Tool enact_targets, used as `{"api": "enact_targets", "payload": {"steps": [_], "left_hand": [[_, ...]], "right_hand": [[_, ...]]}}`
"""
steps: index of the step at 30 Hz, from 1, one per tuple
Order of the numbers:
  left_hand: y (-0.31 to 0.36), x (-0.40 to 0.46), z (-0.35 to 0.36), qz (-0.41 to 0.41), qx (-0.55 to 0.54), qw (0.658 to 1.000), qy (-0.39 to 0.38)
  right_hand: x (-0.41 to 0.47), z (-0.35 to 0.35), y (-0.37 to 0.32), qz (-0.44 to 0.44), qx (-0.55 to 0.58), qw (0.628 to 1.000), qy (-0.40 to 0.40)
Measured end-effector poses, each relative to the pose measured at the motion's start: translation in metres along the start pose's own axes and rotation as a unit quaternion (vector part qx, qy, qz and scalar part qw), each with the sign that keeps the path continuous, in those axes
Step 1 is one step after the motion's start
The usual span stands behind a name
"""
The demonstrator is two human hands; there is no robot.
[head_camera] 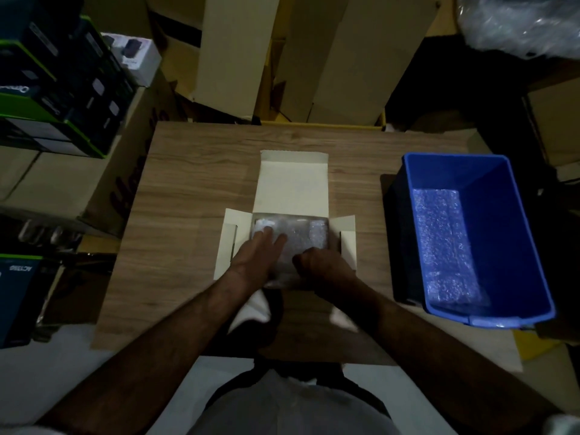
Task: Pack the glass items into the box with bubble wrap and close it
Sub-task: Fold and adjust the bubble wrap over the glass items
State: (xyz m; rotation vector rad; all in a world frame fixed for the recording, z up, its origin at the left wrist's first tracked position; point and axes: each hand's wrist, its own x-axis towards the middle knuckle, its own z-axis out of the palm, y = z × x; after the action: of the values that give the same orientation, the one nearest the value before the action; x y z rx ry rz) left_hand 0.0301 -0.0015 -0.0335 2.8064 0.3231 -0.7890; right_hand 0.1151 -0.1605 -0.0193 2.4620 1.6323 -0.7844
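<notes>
Both my forearms are reaching straight out in front of me, angling in toward each other. My left hand (255,257) is flat, palm down, fingers stretched forward and a bit spread. My right hand (317,263) is just beside it, knuckles up, fingers curled under. Can't tell if they're pinching anything.
</notes>
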Motion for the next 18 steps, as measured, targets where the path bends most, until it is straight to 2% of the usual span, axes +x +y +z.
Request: {"api": "enact_targets", "payload": {"steps": [6,10,13,18], "left_hand": [[-0.014,-0.003,-0.037,0.033,-0.051,0.998,-0.029],[-0.011,0.005,-0.037,0.053,-0.001,0.997,-0.055],[-0.012,0.015,-0.022,0.037,0.025,0.996,-0.075],[-0.018,0.037,-0.003,0.06,0.058,0.997,-0.003]], "right_hand": [[-0.012,-0.012,0.007,0.083,0.054,0.991,0.085],[-0.007,-0.017,0.01,0.114,0.047,0.991,0.046],[0.0,-0.01,0.006,0.103,0.036,0.993,0.039],[0.016,-0.001,0.003,0.126,-0.053,0.99,0.018]]}}
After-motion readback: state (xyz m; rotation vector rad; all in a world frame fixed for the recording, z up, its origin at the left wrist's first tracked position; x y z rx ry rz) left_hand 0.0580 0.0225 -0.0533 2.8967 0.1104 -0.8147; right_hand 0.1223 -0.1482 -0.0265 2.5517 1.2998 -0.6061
